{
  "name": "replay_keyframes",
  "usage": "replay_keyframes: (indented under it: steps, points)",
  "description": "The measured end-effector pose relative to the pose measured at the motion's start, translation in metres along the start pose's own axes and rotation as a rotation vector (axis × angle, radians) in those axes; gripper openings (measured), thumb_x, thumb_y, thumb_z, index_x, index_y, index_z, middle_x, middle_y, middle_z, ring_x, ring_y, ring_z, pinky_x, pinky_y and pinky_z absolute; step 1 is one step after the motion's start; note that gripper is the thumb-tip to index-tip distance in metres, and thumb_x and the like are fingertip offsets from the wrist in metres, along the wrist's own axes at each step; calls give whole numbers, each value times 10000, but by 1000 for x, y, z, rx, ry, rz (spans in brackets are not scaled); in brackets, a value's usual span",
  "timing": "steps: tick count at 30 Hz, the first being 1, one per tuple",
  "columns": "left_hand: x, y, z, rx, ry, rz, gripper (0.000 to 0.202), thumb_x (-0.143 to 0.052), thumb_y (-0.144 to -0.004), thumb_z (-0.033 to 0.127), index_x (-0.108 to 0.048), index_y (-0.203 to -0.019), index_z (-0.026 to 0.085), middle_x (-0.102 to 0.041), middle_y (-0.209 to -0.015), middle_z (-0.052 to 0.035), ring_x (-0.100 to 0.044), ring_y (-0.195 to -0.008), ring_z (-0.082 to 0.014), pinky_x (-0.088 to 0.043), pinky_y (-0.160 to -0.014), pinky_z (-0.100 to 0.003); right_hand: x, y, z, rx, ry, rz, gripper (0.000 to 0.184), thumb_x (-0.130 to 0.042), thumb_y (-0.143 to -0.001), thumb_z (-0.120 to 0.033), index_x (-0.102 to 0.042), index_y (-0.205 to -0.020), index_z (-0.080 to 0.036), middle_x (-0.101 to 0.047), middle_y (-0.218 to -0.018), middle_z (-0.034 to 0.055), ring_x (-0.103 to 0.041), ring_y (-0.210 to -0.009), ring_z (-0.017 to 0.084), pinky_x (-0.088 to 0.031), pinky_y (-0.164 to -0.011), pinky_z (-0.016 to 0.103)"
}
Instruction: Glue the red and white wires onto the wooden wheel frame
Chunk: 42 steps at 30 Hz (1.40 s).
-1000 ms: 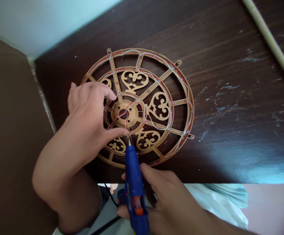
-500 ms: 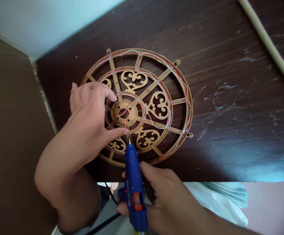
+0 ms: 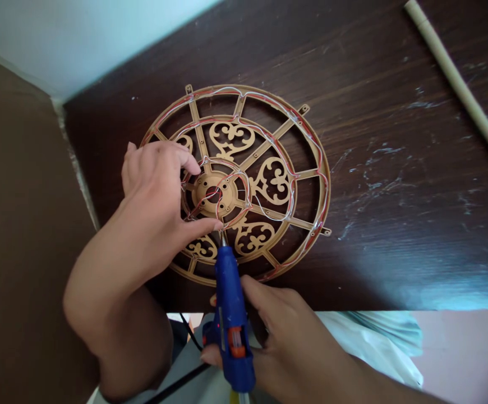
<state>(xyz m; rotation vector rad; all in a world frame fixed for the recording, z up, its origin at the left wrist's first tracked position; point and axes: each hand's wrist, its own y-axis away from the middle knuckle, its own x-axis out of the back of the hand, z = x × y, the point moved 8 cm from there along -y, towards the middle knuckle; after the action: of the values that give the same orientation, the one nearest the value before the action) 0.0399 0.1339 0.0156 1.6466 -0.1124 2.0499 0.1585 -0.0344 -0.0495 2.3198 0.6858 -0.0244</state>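
Observation:
A round gold-coloured openwork frame [image 3: 227,197] with rings, spokes and scroll ornaments lies on the dark wooden table. Thin red and white wires [image 3: 249,185] run along its rings and cross the central hub. My left hand [image 3: 155,179] rests over the frame's left side, thumb and index finger spread apart; its thumb tip touches the inner ring by the wires. My right hand [image 3: 281,331] is wrapped around a blue hot glue gun [image 3: 230,297]. The gun's metal nozzle points away from me and meets the inner ring right beside my left thumb.
A pale stick [image 3: 458,81] lies at the table's upper right. Wispy glue strands [image 3: 366,174] mark the wooden tabletop [image 3: 378,241]. A light wall [image 3: 79,45] borders the back left. Below the front edge hang a black cord [image 3: 176,384] and pale fabric [image 3: 370,342].
Both hands, the glue gun and the frame hold nearly the same places. The view has shifted slightly, so the stick's upper end now shows.

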Motion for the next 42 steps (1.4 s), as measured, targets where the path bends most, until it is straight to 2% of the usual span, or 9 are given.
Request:
replay_keyframes:
  steps: [2, 5, 8, 13, 17, 23, 29, 36, 42]
  points:
    - [-1, -1, -2, 18, -7, -5, 509, -770, -855, 590, -507, -1232, 372, -580, -1436, -131, -521, -1460, -429, -194, -1415, -697, 0, 0, 0, 11, -2, -1, 425, -987, -788, -446, -719, -1031, -222, -835, -926, 41, -787, -784, 247, -618, -697, 326]
    - [-1, -2, -3, 30, -15, -7, 519, -778, -839, 581, -509, -1223, 360, -583, -1448, -133, -512, -1479, -434, -166, -1423, -674, -1, 0, 2, 22, -15, -1, 434, -971, -810, -475, -714, -1051, -223, -834, -937, 42, -786, -778, 244, -612, -682, 322]
    - [0, -2, -2, 32, -33, -6, 525, -788, -839, 557, -513, -1231, 340, -591, -1447, -135, -499, -1499, -438, -120, -1429, -677, -2, 0, 3, 36, 1, -1, 440, -965, -822, -493, -704, -1056, -228, -831, -953, 42, -790, -790, 242, -611, -690, 321]
    - [-1, -1, -3, 25, 1, 4, 556, -818, -803, 562, -530, -1232, 355, -593, -1431, -115, -516, -1472, -433, -203, -1415, -676, -1, 1, 3, 49, 41, 6, 439, -966, -821, -514, -699, -1029, -236, -824, -941, 41, -799, -829, 252, -614, -715, 325]
    - [-3, -2, -5, 22, 1, -3, 621, -824, -759, 597, -518, -1234, 342, -587, -1422, -126, -503, -1475, -459, -139, -1426, -706, -2, 1, 4, 58, 33, 8, 445, -965, -818, -524, -698, -1019, -231, -830, -951, 47, -794, -813, 252, -604, -690, 320]
    - [0, -2, -1, -19, -2, 16, 549, -792, -811, 544, -520, -1235, 326, -592, -1397, -138, -542, -1389, -445, -268, -1371, -755, 0, 1, 5, 56, 14, 28, 417, -974, -811, -490, -705, -1005, -238, -839, -931, 26, -765, -723, 217, -576, -641, 295]
    - [-1, -2, -1, -24, -18, 13, 558, -795, -820, 546, -519, -1245, 314, -590, -1396, -141, -542, -1387, -440, -272, -1362, -765, 1, 0, 0, 54, 61, 27, 406, -979, -792, -451, -691, -975, -230, -840, -936, 34, -758, -716, 222, -572, -636, 307]
    - [-1, -3, -3, -35, 11, 9, 556, -812, -799, 548, -547, -1231, 320, -599, -1386, -139, -549, -1372, -449, -347, -1296, -799, 1, 0, -1, 55, 79, 25, 387, -978, -790, -435, -677, -927, -234, -834, -913, 26, -748, -701, 213, -562, -628, 301]
    - [0, -1, 1, -34, -37, 41, 570, -871, -793, 435, -525, -1233, 324, -606, -1375, -113, -552, -1423, -432, -221, -1393, -758, 0, 1, 1, 50, 68, 40, 387, -990, -764, -400, -672, -914, -238, -832, -905, 16, -735, -689, 205, -556, -625, 294]
